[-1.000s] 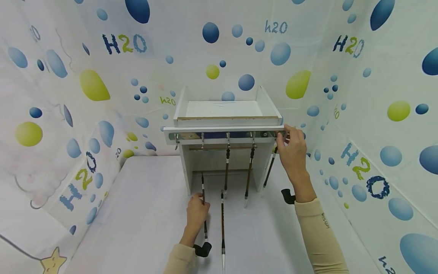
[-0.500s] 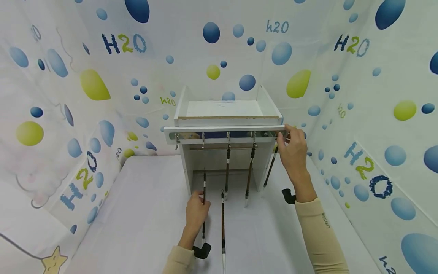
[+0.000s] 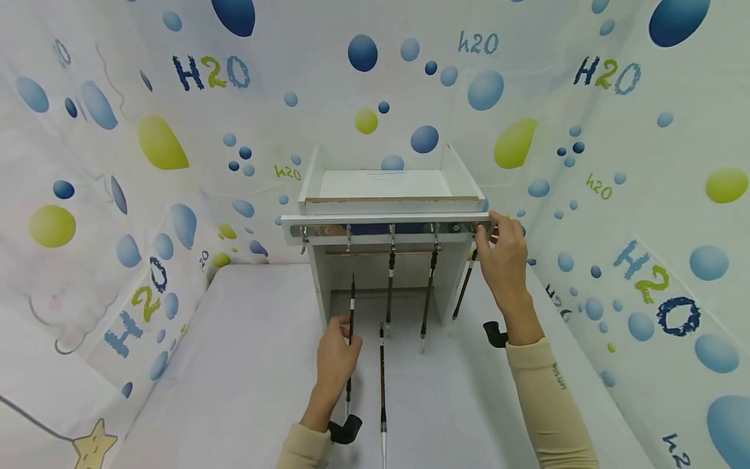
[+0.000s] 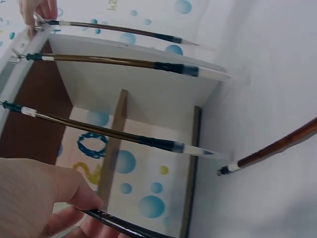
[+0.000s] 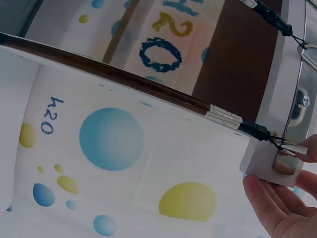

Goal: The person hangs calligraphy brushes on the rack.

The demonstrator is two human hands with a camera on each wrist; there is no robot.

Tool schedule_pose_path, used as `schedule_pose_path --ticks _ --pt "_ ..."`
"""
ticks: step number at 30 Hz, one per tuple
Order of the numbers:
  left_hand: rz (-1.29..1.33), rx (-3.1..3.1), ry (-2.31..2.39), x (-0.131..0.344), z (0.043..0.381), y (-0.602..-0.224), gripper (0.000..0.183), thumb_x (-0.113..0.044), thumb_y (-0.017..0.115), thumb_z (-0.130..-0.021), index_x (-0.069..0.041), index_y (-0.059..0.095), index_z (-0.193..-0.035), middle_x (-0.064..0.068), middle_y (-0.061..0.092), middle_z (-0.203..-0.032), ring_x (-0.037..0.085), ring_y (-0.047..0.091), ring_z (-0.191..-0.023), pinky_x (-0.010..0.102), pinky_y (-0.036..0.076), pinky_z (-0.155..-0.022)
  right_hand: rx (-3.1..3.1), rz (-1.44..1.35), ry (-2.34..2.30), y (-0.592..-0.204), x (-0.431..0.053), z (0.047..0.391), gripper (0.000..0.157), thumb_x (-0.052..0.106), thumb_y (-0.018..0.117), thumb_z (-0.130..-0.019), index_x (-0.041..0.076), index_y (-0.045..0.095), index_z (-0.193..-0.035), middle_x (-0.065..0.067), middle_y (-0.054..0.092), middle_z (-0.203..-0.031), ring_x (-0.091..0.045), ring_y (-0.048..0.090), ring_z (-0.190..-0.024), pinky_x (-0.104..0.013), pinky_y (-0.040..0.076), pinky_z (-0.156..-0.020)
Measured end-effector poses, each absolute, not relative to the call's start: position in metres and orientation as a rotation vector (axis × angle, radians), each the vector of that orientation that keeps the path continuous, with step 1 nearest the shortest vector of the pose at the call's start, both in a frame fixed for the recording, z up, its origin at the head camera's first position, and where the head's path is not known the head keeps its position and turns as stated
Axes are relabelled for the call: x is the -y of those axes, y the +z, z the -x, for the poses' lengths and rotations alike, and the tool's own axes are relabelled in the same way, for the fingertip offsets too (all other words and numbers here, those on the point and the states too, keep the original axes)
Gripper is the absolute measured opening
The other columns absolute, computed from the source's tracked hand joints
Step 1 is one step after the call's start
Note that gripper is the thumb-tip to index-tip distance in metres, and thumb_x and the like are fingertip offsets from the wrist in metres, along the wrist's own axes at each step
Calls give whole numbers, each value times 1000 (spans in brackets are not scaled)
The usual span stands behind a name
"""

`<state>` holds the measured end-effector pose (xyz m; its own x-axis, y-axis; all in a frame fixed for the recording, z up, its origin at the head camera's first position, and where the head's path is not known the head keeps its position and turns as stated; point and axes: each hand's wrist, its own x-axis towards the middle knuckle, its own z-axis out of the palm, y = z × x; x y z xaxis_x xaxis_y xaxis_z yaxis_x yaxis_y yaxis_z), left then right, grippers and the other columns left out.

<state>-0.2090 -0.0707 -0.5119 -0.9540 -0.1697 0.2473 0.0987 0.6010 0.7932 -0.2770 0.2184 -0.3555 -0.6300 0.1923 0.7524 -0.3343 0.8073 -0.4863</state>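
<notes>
My left hand [image 3: 338, 355] pinches a dark calligraphy brush [image 3: 352, 309] between thumb and fingers, its looped end pointing up toward the rack. At the right end of the hook rail [image 3: 366, 230], my right hand [image 3: 505, 257] grips the board, thumb by the last hook and fingertips against its end. From that hook hangs a brown brush [image 5: 124, 77] by its cord loop. Two other brushes, a middle one [image 3: 390, 293] and one to its right [image 3: 428, 296], hang tips down. The two leftmost hooks [image 3: 303, 238] carry nothing. Another brush [image 3: 382, 371] lies on the table beside my left hand.
Behind the rail stands a white wooden shelf rack [image 3: 392, 207] with a tray-like top and side panels. White cloth [image 3: 258, 352] covers the table. Walls [image 3: 281, 65] printed with blue and green bubbles enclose the back and sides.
My left hand has raised its brush slightly, so the looped end sits higher and closer to the rail. The right hand has kept its grip on the rail's end.
</notes>
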Motion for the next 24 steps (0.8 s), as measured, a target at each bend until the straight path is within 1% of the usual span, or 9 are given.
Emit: schedule_pose_path --ticks 7,12,20,24 --pt "-29 2513 -1252 70 203 -496 39 -5 61 -79 -6 55 -117 6 61 -86 7 43 -48 22 36 -42 2118 -109 777 -355 -219 278 37 16 56 -92 -2 54 -124 -23 57 -110 -32 63 -98 -42 55 -81" --pt "6 2482 -1241 70 200 -486 38 -4 61 -79 -7 55 -117 6 62 -87 6 44 -49 21 36 -41 2120 -107 782 -355 -218 278 37 16 56 -93 -2 54 -124 -23 57 -110 -32 63 -98 -43 55 -81" --pt "48 2435 -1178 70 196 -473 35 -1 61 -80 -9 57 -114 3 61 -86 8 53 -61 19 40 -48 2130 -100 783 -355 -218 279 37 16 56 -92 -2 54 -125 -22 58 -109 -32 63 -98 -43 55 -81" --pt "46 2436 -1166 70 194 -465 35 -2 60 -81 -9 56 -115 3 61 -88 9 55 -65 19 42 -51 2127 -103 779 -355 -218 279 37 16 56 -92 -2 54 -125 -22 58 -109 -31 63 -98 -43 55 -81"
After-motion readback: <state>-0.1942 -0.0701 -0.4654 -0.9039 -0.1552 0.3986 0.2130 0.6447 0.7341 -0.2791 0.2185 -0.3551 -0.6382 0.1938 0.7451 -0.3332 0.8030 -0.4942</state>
